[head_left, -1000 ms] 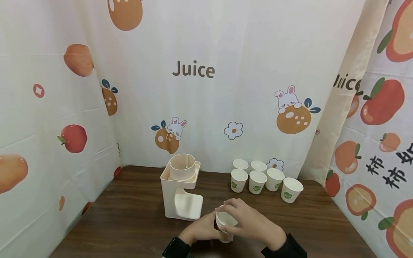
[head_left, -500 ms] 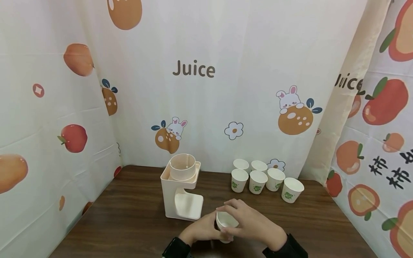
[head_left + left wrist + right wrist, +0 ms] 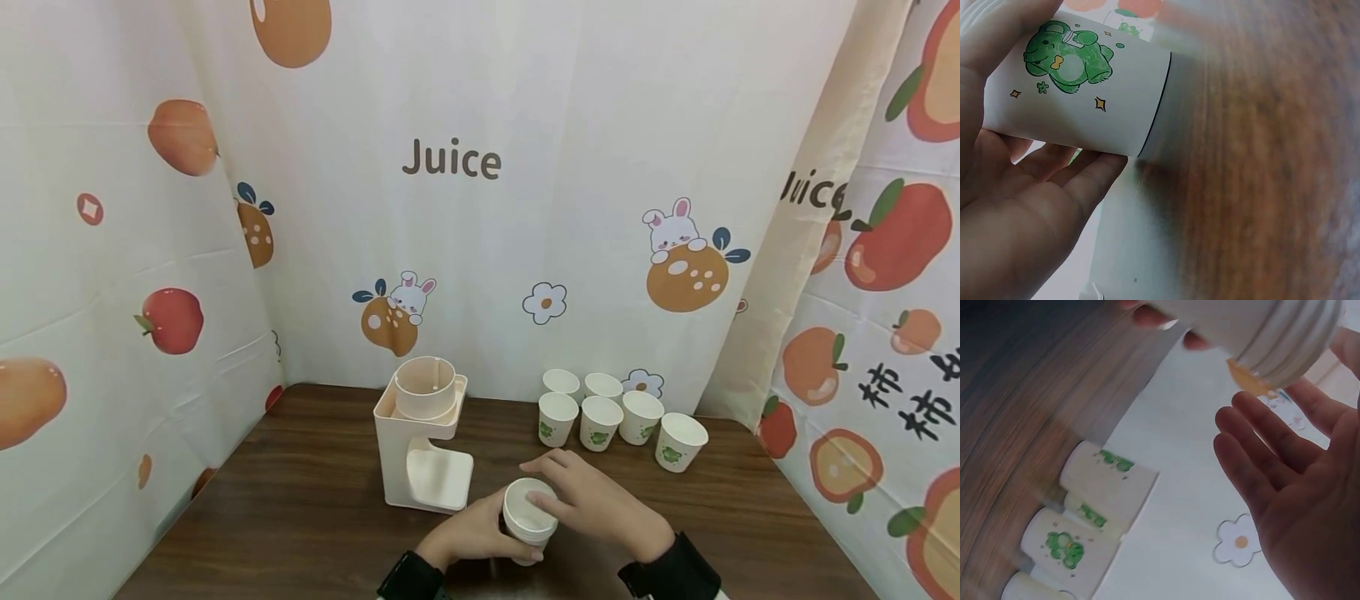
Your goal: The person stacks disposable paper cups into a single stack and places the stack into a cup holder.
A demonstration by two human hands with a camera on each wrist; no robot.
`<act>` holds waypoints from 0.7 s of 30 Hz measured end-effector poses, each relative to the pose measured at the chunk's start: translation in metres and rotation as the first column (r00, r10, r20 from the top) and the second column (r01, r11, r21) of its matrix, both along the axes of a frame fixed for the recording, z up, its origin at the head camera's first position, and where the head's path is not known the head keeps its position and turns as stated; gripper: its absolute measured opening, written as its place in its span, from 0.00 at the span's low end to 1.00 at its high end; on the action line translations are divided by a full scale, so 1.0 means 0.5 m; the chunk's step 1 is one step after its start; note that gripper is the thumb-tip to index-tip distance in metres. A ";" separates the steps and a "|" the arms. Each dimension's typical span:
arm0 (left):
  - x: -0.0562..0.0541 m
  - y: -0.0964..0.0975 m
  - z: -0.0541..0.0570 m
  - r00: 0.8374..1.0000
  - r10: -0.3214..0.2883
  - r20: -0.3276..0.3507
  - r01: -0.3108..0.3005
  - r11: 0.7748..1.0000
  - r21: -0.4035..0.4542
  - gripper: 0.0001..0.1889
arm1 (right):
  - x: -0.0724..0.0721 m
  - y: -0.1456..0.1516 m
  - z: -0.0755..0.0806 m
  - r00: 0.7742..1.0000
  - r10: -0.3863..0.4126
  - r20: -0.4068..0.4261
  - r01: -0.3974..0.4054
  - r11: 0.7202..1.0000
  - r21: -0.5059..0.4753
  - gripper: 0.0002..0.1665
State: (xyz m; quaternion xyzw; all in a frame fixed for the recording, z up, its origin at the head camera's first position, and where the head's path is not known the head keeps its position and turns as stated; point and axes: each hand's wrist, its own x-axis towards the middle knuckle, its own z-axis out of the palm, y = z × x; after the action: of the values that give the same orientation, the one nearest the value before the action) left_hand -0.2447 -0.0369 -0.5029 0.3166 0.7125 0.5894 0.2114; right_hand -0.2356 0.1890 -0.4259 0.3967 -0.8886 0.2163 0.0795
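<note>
A stack of nested white paper cups (image 3: 529, 510) stands near the front of the table, several rims showing at its top. My left hand (image 3: 478, 528) grips it low from the left, fingers and thumb round the side. In the left wrist view, a green bear print marks the lowest paper cup (image 3: 1085, 81), with the left hand (image 3: 1029, 187) wrapped about it. My right hand (image 3: 592, 504) hovers at the right of the rims, thumb over the opening. The right wrist view shows the right hand (image 3: 1310, 481) with fingers loosely extended beside the stack (image 3: 1272, 337); whether the thumb touches cannot be told.
A cream juicer-shaped stand (image 3: 397, 467) with a round cup-like top (image 3: 424, 392) is left of the hands. Several paper cups (image 3: 600, 425) stand in a group at the back right. Printed cloth (image 3: 480, 233) encloses the brown wooden table (image 3: 300, 500).
My right hand has shifted slightly right and its fingers have lifted off the rims, leaving the opening more exposed. The left hand keeps its grip in nearly the same place.
</note>
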 end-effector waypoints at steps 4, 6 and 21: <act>-0.001 0.000 0.000 1.000 0.009 0.004 -0.009 1.000 -0.009 0.41 | -0.017 0.010 -0.009 0.999 -0.029 0.028 0.029 0.999 -0.023 0.20; -0.001 0.000 0.000 1.000 0.008 0.005 -0.008 1.000 -0.007 0.41 | -0.026 0.013 -0.013 0.998 -0.047 0.041 0.048 0.999 -0.025 0.20; 0.004 0.002 0.004 0.999 0.049 -0.023 -0.049 0.998 -0.027 0.41 | -0.108 0.020 -0.012 0.962 -0.250 -0.108 0.243 0.967 -0.076 0.20</act>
State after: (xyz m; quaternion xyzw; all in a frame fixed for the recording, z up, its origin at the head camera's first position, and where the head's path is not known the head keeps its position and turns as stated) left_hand -0.2430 -0.0361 -0.5010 0.3028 0.7304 0.5809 0.1931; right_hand -0.2897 0.1990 -0.4321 0.2924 -0.9177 0.2088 0.1697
